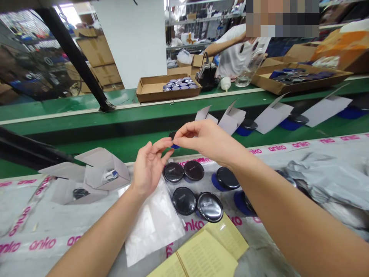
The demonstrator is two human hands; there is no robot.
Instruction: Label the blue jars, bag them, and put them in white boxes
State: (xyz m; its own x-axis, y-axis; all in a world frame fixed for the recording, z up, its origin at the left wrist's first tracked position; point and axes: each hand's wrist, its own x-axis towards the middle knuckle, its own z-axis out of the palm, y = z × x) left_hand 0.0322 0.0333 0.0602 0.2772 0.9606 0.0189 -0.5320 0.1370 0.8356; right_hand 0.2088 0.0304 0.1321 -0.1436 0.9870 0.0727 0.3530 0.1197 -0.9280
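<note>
Beside black discs, papers laid; small piece pinched by left hand, right hand; taped table edged by green belt.

boxes left of bags | containers right of bags | sheets before containers | tray behind, on ledge

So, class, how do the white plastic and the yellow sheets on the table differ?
Print: the yellow sheets carry lines of text, while the white plastic shows none clearly. Place: the white plastic lies partly behind the left hand in this view; the yellow sheets lie nearer the picture's bottom edge. Shared: both lie on the grey-covered table.
</note>
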